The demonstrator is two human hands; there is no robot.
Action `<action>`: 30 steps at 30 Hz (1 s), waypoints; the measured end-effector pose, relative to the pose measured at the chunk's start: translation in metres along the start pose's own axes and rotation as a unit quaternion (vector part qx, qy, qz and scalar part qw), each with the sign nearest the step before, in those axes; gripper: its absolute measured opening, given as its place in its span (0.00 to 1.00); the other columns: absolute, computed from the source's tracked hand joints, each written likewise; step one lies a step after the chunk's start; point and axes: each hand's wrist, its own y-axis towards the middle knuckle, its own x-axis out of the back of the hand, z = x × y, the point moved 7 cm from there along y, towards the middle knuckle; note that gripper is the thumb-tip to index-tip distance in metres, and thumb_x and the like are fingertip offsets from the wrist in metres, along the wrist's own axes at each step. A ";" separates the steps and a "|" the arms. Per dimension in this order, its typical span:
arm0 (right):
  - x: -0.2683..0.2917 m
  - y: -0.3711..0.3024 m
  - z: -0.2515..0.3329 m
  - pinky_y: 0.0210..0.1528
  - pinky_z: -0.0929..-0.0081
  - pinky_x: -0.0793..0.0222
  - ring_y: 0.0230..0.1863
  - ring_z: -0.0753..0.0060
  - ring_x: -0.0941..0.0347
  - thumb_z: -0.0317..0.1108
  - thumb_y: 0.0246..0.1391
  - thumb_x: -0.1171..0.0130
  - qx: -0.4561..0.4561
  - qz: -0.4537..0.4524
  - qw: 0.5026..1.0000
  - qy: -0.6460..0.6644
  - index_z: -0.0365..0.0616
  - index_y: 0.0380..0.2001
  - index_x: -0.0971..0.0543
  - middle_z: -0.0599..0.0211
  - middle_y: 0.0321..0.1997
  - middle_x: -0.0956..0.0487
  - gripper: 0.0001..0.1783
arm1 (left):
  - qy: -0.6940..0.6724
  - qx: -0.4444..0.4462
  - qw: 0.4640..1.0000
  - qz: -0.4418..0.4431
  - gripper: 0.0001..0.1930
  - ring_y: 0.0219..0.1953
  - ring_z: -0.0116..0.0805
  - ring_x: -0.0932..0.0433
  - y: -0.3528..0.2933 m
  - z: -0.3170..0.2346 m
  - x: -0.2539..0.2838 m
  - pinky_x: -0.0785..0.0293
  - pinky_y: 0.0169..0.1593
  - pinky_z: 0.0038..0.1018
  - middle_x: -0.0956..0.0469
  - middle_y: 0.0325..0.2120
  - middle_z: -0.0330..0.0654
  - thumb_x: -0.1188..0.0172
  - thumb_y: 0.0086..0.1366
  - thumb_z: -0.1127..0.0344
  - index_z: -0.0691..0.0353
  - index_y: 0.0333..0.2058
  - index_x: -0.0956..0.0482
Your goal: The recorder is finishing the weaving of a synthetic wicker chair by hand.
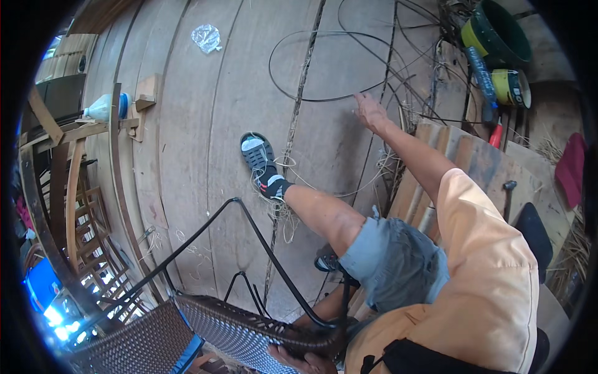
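Observation:
A dark brown woven chair (218, 321) on a black metal frame lies tipped in front of me at the lower left. My left hand (304, 363) is closed around its woven edge near the bottom of the view. At full stretch, my right arm reaches forward over the floor. My right hand (372, 115) has its fingers together on a long dark weaving strand (330, 100), which loops across the boards. The strand's other loops run to the upper right. Part of my left hand is hidden by the chair.
Thin fibre scraps (286, 218) lie around my sandalled foot (258, 156). To the right are wooden boards (458, 156), a hammer (509, 190), a red-handled tool (496, 135), a bottle (481, 71) and buckets (498, 37). Wooden frames (115, 143) stand left; a clear plastic bag (206, 38) lies ahead.

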 end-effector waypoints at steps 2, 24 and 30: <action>-0.017 0.018 0.007 0.51 0.57 0.33 0.55 0.48 0.34 0.36 0.52 0.50 -0.020 0.003 1.000 -0.022 0.49 0.49 0.27 0.53 0.56 0.33 0.19 | -0.029 -0.010 1.000 -0.005 0.31 0.61 0.61 0.44 -0.005 0.020 -0.001 0.41 0.59 0.50 0.51 0.63 0.61 0.55 0.67 0.49 0.64 0.61 0.44; 0.225 -0.330 0.330 0.31 0.81 0.28 0.30 0.75 0.24 0.35 0.64 0.56 0.168 0.427 0.390 0.798 0.39 0.42 0.34 0.66 0.28 0.24 0.11 | -0.377 -0.112 0.918 0.061 0.39 0.51 0.40 0.32 0.080 -0.140 -0.007 0.38 0.55 0.37 0.33 0.49 0.52 0.43 0.59 0.41 0.72 0.53 0.39; 0.261 -0.268 0.249 0.31 0.80 0.27 0.29 0.74 0.23 0.35 0.63 0.56 0.082 0.198 0.520 0.827 0.44 0.40 0.33 0.66 0.27 0.23 0.08 | -0.496 -0.069 0.862 0.083 0.19 0.22 0.27 0.37 0.076 -0.125 0.033 0.30 0.41 0.32 0.38 0.16 0.35 0.49 0.66 0.52 0.60 0.21 0.33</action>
